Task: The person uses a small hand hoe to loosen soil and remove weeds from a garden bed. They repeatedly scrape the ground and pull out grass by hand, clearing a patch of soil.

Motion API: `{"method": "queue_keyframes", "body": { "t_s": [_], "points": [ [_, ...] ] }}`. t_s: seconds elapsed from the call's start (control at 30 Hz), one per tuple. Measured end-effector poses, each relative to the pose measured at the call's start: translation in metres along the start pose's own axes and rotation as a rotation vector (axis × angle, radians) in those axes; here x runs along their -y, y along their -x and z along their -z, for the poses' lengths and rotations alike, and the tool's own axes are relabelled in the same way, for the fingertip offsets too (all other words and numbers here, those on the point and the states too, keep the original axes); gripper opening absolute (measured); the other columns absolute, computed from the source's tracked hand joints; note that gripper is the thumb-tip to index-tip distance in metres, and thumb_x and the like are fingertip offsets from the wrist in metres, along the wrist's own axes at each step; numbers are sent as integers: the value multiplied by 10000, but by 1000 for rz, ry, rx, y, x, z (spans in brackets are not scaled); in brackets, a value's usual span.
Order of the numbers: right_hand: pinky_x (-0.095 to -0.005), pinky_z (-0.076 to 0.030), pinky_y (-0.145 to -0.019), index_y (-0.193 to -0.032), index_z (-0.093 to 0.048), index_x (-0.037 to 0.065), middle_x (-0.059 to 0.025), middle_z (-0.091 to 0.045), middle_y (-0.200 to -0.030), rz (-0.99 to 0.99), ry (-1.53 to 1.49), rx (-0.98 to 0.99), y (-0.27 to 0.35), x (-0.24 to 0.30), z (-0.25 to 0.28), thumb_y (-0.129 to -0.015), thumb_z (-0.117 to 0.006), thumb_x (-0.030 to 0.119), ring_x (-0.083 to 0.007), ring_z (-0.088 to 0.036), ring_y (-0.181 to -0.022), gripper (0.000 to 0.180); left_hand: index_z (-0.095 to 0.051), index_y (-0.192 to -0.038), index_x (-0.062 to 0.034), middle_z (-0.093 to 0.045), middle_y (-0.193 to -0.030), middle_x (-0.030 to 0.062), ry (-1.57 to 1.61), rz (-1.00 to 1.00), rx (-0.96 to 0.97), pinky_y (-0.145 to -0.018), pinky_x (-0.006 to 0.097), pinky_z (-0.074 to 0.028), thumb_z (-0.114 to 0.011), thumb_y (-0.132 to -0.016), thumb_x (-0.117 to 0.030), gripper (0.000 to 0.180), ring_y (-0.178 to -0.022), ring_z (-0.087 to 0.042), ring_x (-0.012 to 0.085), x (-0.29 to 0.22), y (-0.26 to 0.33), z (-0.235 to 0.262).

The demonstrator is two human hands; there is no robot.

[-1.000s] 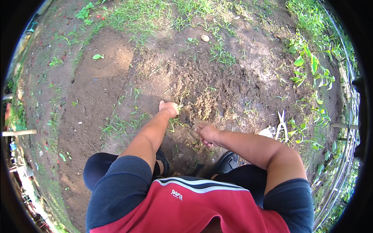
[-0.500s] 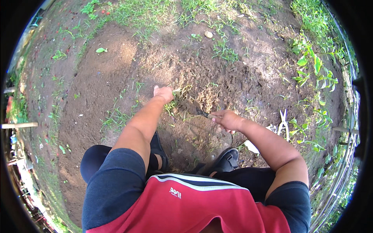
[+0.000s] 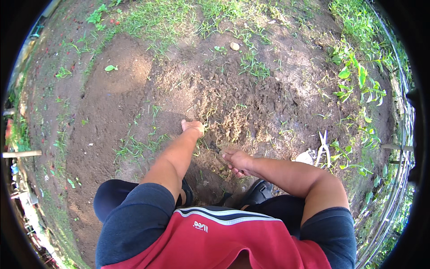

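My left hand [image 3: 192, 127] is low over the dug soil, fingers closed on a thin tuft of grass [image 3: 205, 128], whose blades show at the fingertips. In my right hand [image 3: 237, 161] is the handle of a small hand trowel. Its dark blade [image 3: 215, 146] points left and down into the soil, just below and right of my left hand. Loose, crumbly earth [image 3: 233, 127] lies beyond both hands. The exact kind of digging tool is partly hidden by my fingers.
Pale-handled garden shears [image 3: 323, 152] lie on the ground at the right, beside a white object [image 3: 304, 158]. A light stone [image 3: 234, 46] sits far ahead. Grass patches [image 3: 139, 145] grow at the left, leafy plants [image 3: 360, 85] at the right. My shoe [image 3: 259, 193] is close below the trowel.
Both hands have come nearer to my body. My right hand has also swung left with the trowel, bringing its blade close to my left hand. The view has shifted slightly.
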State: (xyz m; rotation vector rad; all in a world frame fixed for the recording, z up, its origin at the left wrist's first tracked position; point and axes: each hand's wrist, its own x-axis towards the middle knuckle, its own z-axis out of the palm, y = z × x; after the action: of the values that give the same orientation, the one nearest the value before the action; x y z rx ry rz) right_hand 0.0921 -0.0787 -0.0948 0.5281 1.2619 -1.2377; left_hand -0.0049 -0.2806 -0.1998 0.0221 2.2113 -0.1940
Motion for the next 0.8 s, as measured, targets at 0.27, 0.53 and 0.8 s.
{"method": "queue_keyframes", "body": {
  "t_s": [0.27,0.53,0.8],
  "points": [
    [-321,-471,-423,-1376,-401,211,-92,-565,-668,235,490,-190,-27,-34,15,-955,-459,330,-171,-527,-460,441,-674,-1049,-142,-652,-1120,49,244,143,-97,-973,400,-304,-528,-825,-226,280,-1072,-601,199,5,3,-24],
    [-386,-464,-900,-1369,-398,167,-180,-618,-1093,450,834,-324,-34,-40,22,-941,-475,344,-311,-617,-955,470,-607,-1136,-119,-616,-1169,104,390,166,-76,-970,394,-344,-567,-813,-392,425,-1130,-555,252,12,12,-26],
    [-422,-422,-964,-1408,-316,168,-179,-558,-1223,421,971,-298,-20,-32,22,-953,-418,350,-358,-546,-1101,500,-592,-1167,-87,-588,-1213,130,515,182,-117,-985,407,-353,-561,-811,-381,463,-1153,-536,280,13,13,-32]
  ]
}}
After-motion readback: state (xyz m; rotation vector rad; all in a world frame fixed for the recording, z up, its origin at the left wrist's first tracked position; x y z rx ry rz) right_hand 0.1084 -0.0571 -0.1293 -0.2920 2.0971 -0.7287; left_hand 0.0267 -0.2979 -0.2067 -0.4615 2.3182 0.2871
